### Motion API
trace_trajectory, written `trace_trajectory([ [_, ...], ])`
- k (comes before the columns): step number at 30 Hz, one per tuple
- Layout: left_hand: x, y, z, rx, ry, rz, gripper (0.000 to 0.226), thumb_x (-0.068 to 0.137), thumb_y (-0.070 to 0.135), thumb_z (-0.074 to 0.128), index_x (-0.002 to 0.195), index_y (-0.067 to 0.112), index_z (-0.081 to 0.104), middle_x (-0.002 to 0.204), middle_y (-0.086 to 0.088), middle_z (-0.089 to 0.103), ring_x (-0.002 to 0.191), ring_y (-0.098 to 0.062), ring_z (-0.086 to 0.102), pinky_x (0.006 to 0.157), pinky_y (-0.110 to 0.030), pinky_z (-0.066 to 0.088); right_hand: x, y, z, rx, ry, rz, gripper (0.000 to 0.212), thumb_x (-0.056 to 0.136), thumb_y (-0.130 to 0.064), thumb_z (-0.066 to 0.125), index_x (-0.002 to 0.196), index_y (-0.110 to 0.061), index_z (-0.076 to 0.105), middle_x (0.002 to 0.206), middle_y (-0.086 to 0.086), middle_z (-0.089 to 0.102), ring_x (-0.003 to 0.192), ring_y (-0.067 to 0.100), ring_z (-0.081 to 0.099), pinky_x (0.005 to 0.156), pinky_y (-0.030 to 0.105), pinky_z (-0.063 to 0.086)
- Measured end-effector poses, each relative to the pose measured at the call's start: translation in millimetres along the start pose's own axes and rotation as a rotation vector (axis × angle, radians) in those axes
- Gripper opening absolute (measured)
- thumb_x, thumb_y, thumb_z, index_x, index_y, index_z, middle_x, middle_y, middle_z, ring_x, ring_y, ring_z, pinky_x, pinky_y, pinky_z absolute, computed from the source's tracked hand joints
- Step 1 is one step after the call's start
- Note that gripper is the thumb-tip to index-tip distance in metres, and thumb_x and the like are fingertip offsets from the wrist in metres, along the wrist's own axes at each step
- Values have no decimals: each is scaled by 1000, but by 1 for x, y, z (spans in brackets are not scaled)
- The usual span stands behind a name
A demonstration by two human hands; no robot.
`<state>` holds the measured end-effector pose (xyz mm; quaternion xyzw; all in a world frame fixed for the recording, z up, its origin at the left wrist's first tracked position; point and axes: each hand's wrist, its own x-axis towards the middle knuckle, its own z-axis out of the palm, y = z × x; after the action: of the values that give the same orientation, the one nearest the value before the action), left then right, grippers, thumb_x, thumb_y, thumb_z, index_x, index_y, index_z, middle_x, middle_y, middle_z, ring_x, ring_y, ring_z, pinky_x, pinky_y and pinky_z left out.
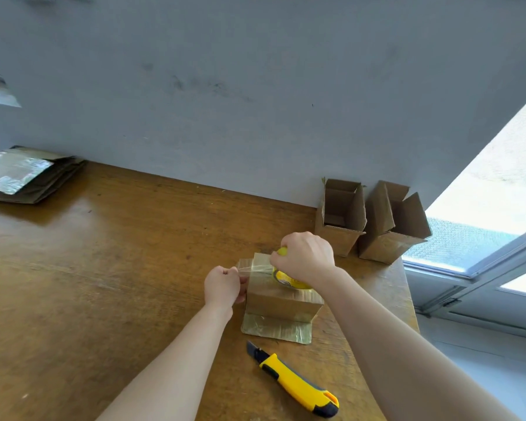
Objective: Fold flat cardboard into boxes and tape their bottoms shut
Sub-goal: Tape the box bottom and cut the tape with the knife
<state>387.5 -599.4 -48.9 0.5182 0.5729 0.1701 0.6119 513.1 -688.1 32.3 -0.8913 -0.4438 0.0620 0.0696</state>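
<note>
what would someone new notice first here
Both hands at centre: the right hand grips a yellow tape roll on a cardboard box while the left hand pinches the tape's free end. A yellow utility knife lies on the table just in front, and two open boxes stand by the wall at right.

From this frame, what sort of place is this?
Probably a small improvised packing spot, not a factory line: a wooden table against a plain grey wall by a window, a stack of flat cardboard at its far left, folded boxes and a utility knife on it.
</note>
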Motion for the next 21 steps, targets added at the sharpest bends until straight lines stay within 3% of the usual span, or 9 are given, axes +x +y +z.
trace_trajectory([
  [4,7,-5,4,55,-47,-21,21,99,18,45,89,4,58,87,-15,64,68,-24,59,55,-35,56,1,2,1,45,14,24,31,85,-46,52,77,-19,65,63,-8,52,65,18,54,48,22,34],
  [9,9,-9,9,105,-134,-154,19,98,24,48,104,7,55,67,-7,55,52,-16,47,45,-26,38,0,4,3,83,23,44,29,83,-46,55,74,-20,66,60,-9,53,58,12,51,48,21,36],
  [12,12,-5,12,178,-168,-212,26,96,27,47,90,5,60,64,-6,56,50,-17,47,46,-23,33,1,4,4,101,31,48,28,82,-45,56,69,-21,62,58,-10,51,55,8,47,46,20,34],
  [14,15,-2,8,225,-156,-231,24,93,29,52,98,6,56,75,-5,59,53,-17,51,42,-22,34,1,5,5,103,34,53,28,82,-45,57,68,-21,61,58,-9,51,54,7,47,46,20,34],
  [16,18,-7,1,251,-127,-225,51,88,37,62,125,8,41,98,-8,58,72,-22,58,51,-26,44,2,5,6,109,34,62,30,81,-45,58,66,-19,62,57,-8,51,53,8,47,45,20,33],
  [18,19,-12,-2,412,-84,-51,60,86,35,67,129,5,37,112,-11,57,94,-29,59,70,-34,51,1,5,6,105,35,68,31,80,-44,58,63,-18,61,55,-7,50,52,9,45,45,20,31],
  [21,15,-11,5,748,97,402,34,86,16,66,116,13,51,109,-5,60,100,-25,58,80,-36,50,1,5,5,110,44,68,30,80,-44,59,60,-21,56,53,-9,48,50,7,43,44,19,28],
])
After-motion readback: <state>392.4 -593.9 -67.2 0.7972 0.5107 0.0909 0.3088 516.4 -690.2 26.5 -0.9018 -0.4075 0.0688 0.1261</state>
